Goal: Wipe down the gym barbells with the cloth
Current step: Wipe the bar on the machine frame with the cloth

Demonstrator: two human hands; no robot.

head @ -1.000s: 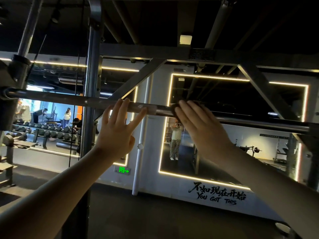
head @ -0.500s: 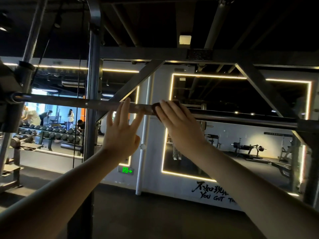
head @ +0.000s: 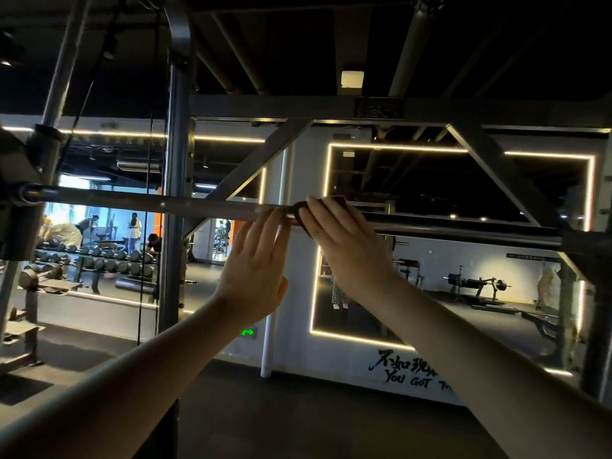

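Fingers (head: 326,215) of the right hand (head: 347,250) curl over a dark cloth (head: 300,214) on the barbell (head: 132,201), left hand (head: 255,270) flat, straight fingers touching alongside.

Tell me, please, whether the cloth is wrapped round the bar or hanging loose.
Wrapped: the dark cloth curves over the barbell, held under the right hand.

Long grey steel barbell (head: 132,197) ran left to right before me, black rack upright (head: 177,260) behind it. My left hand (head: 255,270) touched its underside; my right hand (head: 344,246), just beside, covered the dark cloth (head: 300,212) on it.
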